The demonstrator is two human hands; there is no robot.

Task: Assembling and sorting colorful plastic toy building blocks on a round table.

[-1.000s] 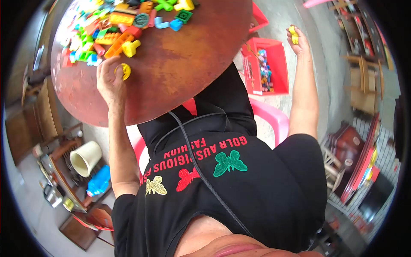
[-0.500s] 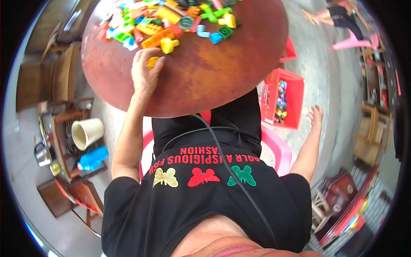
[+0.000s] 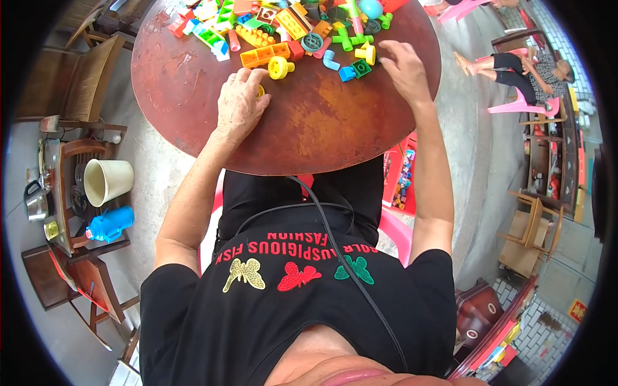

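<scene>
L hand point(image 3: 238, 106): over tbl, near side; fingers curled, pinching yellow rnd pc btwn thumb & fingers.
Yellow rnd pc point(image 3: 261, 91): at L hand's thumb side, above bare tbl; mostly hidden by hand.
R hand point(image 3: 405, 67): over tbl, R part; fingers slightly bent, loosely spread, tips toward pile; contact w/ tbl: can't tell.
Tbl point(image 3: 309, 138): rnd, red-brown, finish worn in patches.
Pile point(image 3: 293, 22): mixed plastic toy pcs, far side of tbl; many cols.
Yellow knob pc point(image 3: 279, 67): pile's near edge, just beyond L hand.
Orange block point(image 3: 264, 56): long, just behind yellow knob pc.
Dk green block point(image 3: 362, 69): sq., near R hand's fingertips.
Blue block point(image 3: 347, 74): just beside dk green block, on its L.
Lt blue elbow point(image 3: 331, 61): bent tube, L of blue block.
Yellow pc point(image 3: 365, 53): btwn dk green block & rest of pile, near R fingertips.
Red crate point(image 3: 394, 161): on floor, R of lap, partly behind R forearm; small mixed pcs inside.
Blk shirt point(image 3: 238, 334): 3 butterflies, gold/red/green; dk cord across front.
Beige bin point(image 3: 116, 182): L side, above blue flask point(image 3: 111, 223) in view.
Other person point(image 3: 515, 67): seated, far R, on pink chair point(image 3: 524, 106).
</scene>
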